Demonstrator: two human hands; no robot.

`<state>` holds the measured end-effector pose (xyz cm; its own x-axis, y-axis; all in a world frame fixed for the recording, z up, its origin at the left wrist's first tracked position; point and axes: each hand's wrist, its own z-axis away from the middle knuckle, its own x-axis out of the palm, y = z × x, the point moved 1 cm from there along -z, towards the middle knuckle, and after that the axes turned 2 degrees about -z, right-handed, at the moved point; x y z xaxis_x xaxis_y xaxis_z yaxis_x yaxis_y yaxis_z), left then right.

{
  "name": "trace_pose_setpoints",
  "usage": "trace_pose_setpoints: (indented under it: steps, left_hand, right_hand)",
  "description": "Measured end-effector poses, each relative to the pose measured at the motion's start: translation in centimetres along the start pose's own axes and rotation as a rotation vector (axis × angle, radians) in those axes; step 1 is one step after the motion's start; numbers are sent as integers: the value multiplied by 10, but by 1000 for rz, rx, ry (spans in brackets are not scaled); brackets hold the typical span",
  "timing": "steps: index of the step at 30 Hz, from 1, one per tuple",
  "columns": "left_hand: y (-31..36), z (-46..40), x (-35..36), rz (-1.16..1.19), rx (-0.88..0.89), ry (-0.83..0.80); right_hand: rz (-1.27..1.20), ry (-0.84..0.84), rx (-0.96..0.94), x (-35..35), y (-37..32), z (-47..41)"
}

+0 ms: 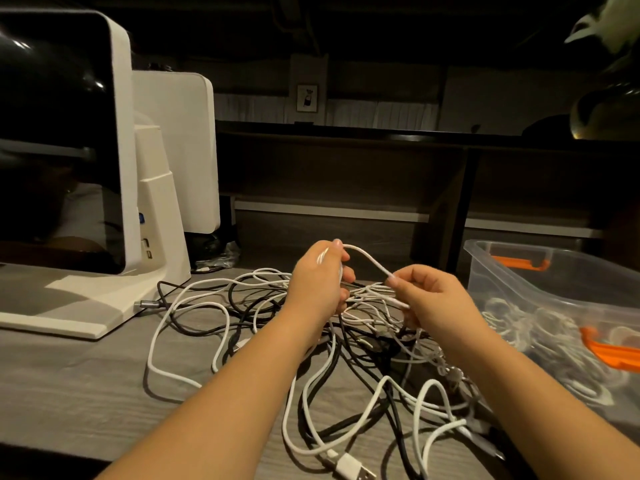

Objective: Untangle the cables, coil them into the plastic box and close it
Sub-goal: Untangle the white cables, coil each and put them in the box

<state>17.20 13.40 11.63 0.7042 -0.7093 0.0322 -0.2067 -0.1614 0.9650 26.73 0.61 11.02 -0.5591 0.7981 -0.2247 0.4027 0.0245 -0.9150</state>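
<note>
In the head view, above the tangle [311, 341] on the worktop [86, 375], the left hand [317, 278] and right hand [433, 299] each pinch one white cable [367, 259] with curled fingers. Its held span runs left to right between them. The box [554, 289] stands open right of the tangle, nearer the right hand.

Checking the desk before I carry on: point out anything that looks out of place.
Only the cable tangle: white and black cables sprawl knotted across the table, one USB plug at its near edge. Both hands hold one white cable.
</note>
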Motion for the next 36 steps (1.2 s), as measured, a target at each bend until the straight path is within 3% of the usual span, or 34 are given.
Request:
trace_pose_setpoints:
  steps: [6, 13, 16, 20, 24, 29, 36]
  left_hand:
    - [-2, 1, 6, 27, -26, -55]
    - [-3, 2, 6, 141, -68, -28]
    - [-3, 1, 5, 203, -76, 21]
    - [-3, 1, 6, 286, -100, 62]
    - [-1, 2, 5, 436, -114, 133]
    - [2, 1, 1, 621, -121, 168]
    - [4, -1, 0, 737, -179, 105]
  right_hand:
    - [-661, 20, 125, 0, -8, -3]
    - [-541, 33, 105, -5, -11, -1]
    - [-657, -63, 169, 1, -13, 2]
    - [-782, -40, 221, 0, -11, 0]
    - [-529, -178, 219, -5, -8, 2]
    - [350, -264, -30, 8, -2, 7]
    - [515, -333, -86, 17, 3, 8]
